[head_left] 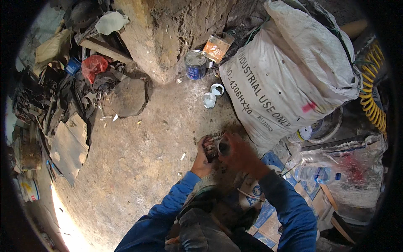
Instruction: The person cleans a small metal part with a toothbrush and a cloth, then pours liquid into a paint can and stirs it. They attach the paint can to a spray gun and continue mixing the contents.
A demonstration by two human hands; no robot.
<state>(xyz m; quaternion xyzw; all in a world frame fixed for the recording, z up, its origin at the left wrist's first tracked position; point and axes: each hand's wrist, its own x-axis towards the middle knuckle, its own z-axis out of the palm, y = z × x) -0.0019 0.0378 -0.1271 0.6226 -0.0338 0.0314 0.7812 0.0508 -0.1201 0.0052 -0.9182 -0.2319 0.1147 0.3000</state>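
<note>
In front of me, low over the concrete floor, my two hands are close together. My right hand (240,154) grips a small round cup-like container (223,147), tilted so that its dark mouth faces the left hand. Curled fingers show on my left hand (204,152), right beside the container; they look stained dark, and what lies in them I cannot make out. Farther ahead on the floor are two small open tins or lids (209,100) with pale, greyish insides. Behind these stands a blue paint can (195,65).
A large white woven sack (289,71) fills the right side, near a yellow coiled hose (372,88). A clear plastic bottle (312,174) lies on cardboard (273,218) at the right. Dark scraps (54,101) and a red plastic bag (94,67) are heaped left. An orange-labelled square tin (216,48) leans near the wall.
</note>
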